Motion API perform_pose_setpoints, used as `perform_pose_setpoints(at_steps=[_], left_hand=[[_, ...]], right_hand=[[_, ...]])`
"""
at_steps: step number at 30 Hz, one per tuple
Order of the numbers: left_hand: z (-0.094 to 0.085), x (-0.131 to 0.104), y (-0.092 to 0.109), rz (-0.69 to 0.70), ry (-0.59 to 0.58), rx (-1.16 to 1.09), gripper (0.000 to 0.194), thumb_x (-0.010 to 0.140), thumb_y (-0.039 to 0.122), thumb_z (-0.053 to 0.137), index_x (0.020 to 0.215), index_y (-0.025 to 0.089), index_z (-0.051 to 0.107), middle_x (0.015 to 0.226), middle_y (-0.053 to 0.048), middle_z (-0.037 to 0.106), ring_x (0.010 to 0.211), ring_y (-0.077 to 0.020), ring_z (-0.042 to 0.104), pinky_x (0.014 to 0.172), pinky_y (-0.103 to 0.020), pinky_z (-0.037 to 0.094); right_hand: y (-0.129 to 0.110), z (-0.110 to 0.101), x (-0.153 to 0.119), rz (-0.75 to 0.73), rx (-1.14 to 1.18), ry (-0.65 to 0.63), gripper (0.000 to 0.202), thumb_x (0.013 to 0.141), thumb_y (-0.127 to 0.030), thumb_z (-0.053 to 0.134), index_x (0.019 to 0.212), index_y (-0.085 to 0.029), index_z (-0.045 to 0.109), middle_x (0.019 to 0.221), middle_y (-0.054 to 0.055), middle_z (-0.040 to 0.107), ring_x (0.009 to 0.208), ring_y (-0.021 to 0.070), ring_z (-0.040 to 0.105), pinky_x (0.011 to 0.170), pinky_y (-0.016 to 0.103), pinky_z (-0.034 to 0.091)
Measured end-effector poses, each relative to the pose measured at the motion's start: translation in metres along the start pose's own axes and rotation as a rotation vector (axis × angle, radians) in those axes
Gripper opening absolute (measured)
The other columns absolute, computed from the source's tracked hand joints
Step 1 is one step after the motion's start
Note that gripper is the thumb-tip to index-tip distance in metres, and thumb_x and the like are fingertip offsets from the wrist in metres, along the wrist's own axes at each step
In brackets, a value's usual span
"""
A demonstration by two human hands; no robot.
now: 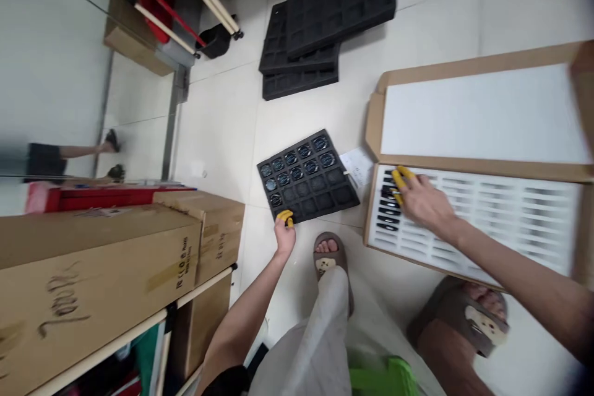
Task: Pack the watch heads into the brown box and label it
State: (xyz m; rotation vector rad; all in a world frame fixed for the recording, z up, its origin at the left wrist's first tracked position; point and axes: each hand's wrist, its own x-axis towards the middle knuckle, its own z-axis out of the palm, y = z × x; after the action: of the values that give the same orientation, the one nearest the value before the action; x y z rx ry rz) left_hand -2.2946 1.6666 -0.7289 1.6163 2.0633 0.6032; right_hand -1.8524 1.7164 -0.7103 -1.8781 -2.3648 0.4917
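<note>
On the floor lies a black foam tray (306, 190), tilted, with several round dark pieces in its upper and left pockets; the other pockets hold none. My left hand (284, 230), in yellow finger covers, closes on the tray's near left edge. To the right, an open cardboard box holds a white slotted foam insert (464, 223). Several slim black pieces (388, 211) stand in its leftmost column. My right hand (415, 195), also with yellow finger covers, is over that column with its fingertips at the upper black pieces; what it pinches there is too small to make out.
Stacked black foam trays (341, 3) lie at the top. A paper (358, 167) is between tray and box. Cardboard boxes (176, 247) sit on a rack at left. My sandalled feet and a green object (383, 377) are at the bottom. A person's leg shows at far left.
</note>
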Motion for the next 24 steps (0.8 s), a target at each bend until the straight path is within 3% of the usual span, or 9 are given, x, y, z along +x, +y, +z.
perform_pose_setpoints(at_steps=[2,5,8,10,13,16,21,24], left_hand=[[-0.014,0.03,-0.018,-0.074,0.102,0.042,0.033,0.088,0.01,0.047,0.111,0.015,0.07,0.115,-0.014,0.072,0.113,-0.0228,0.067,0.106,-0.046,0.051],[-0.024,0.072,-0.039,-0.137,0.133,0.087,0.025,0.088,0.015,0.054,0.107,0.013,0.07,0.104,-0.013,0.073,0.101,-0.0219,0.071,0.098,-0.042,0.055],[-0.019,0.097,-0.046,-0.155,0.103,0.106,0.021,0.083,0.023,0.067,0.101,0.012,0.069,0.096,-0.012,0.073,0.095,-0.0234,0.071,0.094,-0.041,0.056],[-0.012,0.104,-0.047,-0.166,0.1,0.106,0.025,0.078,0.027,0.075,0.097,0.013,0.067,0.094,-0.012,0.072,0.098,-0.0255,0.069,0.095,-0.043,0.055],[-0.006,0.107,-0.046,-0.2,0.121,0.083,0.03,0.072,0.026,0.082,0.093,0.017,0.062,0.09,-0.009,0.07,0.099,-0.0265,0.068,0.095,-0.044,0.054],[-0.008,0.105,-0.044,-0.229,0.151,0.031,0.028,0.075,0.024,0.079,0.092,0.019,0.057,0.087,-0.005,0.067,0.092,-0.0233,0.068,0.092,-0.042,0.054],[-0.013,0.086,-0.014,-0.218,0.188,-0.116,0.018,0.088,0.028,0.068,0.097,0.02,0.054,0.089,-0.002,0.067,0.085,-0.0183,0.068,0.084,-0.035,0.057],[0.002,0.053,0.027,-0.132,0.044,-0.295,0.029,0.087,0.03,0.071,0.111,0.02,0.058,0.104,-0.007,0.071,0.095,-0.0187,0.071,0.087,-0.034,0.058]], right_hand=[[-0.002,-0.005,0.002,0.024,-0.033,-0.003,0.044,0.098,-0.031,0.042,0.134,-0.012,0.059,0.149,0.028,0.047,0.115,0.042,0.049,0.065,0.047,0.053],[-0.014,-0.016,0.019,0.08,-0.065,-0.025,0.038,0.095,-0.036,0.049,0.123,-0.016,0.066,0.13,0.027,0.057,0.108,0.0403,0.058,0.056,0.042,0.047],[-0.043,-0.021,0.059,0.02,0.019,-0.121,0.032,0.09,-0.028,0.056,0.118,-0.019,0.068,0.119,0.018,0.062,0.086,0.0304,0.065,0.063,0.041,0.05],[-0.069,-0.015,0.096,-0.023,0.13,-0.158,0.035,0.089,-0.023,0.054,0.121,-0.02,0.068,0.12,0.015,0.062,0.085,0.0268,0.067,0.073,0.04,0.053],[-0.106,0.004,0.154,0.066,0.209,-0.16,0.038,0.093,-0.024,0.049,0.127,-0.015,0.066,0.123,0.02,0.059,0.088,0.0271,0.069,0.079,0.04,0.053],[-0.132,0.022,0.191,0.233,0.211,-0.149,0.036,0.095,-0.02,0.046,0.123,-0.006,0.064,0.125,0.027,0.056,0.094,0.0296,0.068,0.082,0.041,0.054],[-0.151,0.02,0.202,0.364,0.299,-0.135,0.039,0.094,-0.016,0.049,0.13,0.0,0.052,0.133,0.033,0.051,0.114,0.0358,0.059,0.088,0.045,0.053],[-0.15,0.002,0.192,0.278,0.342,-0.158,0.037,0.091,-0.014,0.056,0.127,-0.006,0.053,0.126,0.026,0.061,0.117,0.0335,0.056,0.095,0.043,0.051]])
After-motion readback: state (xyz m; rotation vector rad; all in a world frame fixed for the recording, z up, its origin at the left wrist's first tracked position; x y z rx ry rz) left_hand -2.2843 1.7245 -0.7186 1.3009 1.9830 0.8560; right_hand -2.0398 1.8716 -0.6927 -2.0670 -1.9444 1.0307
